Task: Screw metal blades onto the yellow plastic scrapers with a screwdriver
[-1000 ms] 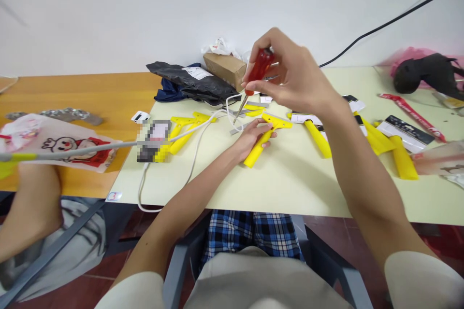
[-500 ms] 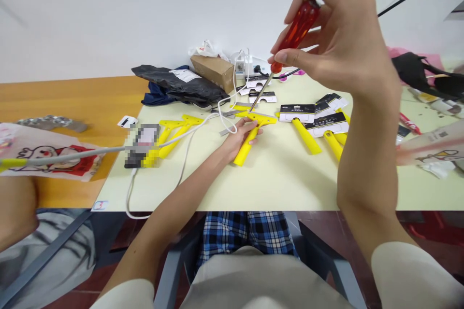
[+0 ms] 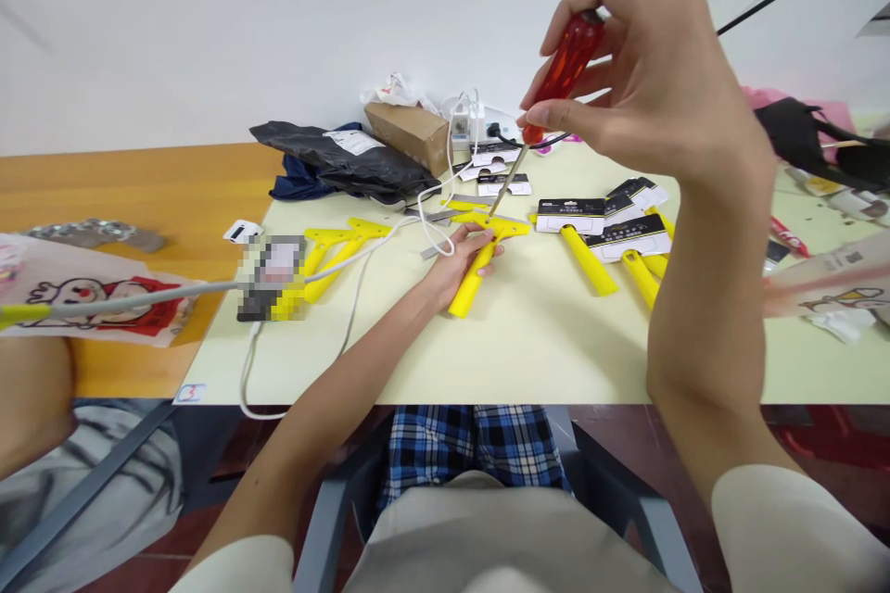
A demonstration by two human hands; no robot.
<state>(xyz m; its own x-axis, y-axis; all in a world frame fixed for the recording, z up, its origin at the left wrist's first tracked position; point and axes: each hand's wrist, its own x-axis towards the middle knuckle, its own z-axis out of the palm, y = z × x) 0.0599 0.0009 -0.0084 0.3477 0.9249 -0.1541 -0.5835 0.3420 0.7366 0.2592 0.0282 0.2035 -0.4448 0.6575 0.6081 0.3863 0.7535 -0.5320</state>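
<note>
My left hand grips a yellow scraper near its head, just above the table, with the handle pointing down toward me. My right hand is closed round the red see-through handle of a screwdriver. The screwdriver slants down to the left, and its tip meets the scraper's head. Whether a screw sits under the tip is too small to tell. Behind the left hand lie metal blades and another yellow scraper head, partly hidden.
Scrapers with black-and-white cards lie to the right, more yellow scrapers to the left. A white cable loops across the table. Behind are a black plastic parcel and a cardboard box. Another person's arm shows at left.
The screwdriver and my right hand have dropped slightly, and the tip has shifted a little to the right along the scraper's head. My left hand stays nearly still on the scraper.
</note>
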